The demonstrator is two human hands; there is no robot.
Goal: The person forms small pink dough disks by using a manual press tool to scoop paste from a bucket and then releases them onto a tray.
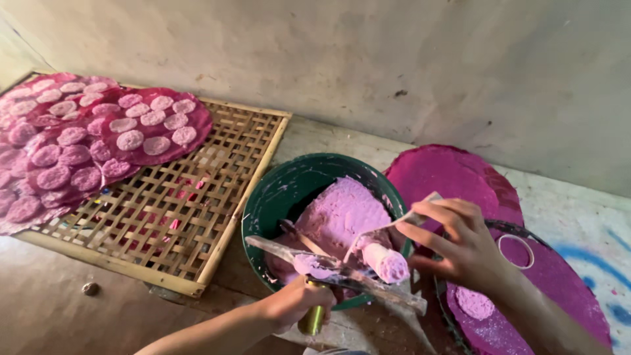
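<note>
Left hand (pixel 296 304): closing its fingers around a yellow-handled tool (pixel 314 315) at the near edge, its blade lying across the green basin (pixel 263 204).
Right hand (pixel 453 244): gripping a thin spatula (pixel 388 227) over the basin's right rim.
Pink dough (pixel 342 217): sitting inside the basin.
Right: magenta round tray (pixel 565 283) lying beside.
Far left: bamboo lattice rack (pixel 197 204) carrying pink discs (pixel 131 139).

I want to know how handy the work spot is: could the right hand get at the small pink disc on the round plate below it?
Probably yes: the right hand hovers just above the pink disc, with nothing between, though it holds a spatula.
</note>
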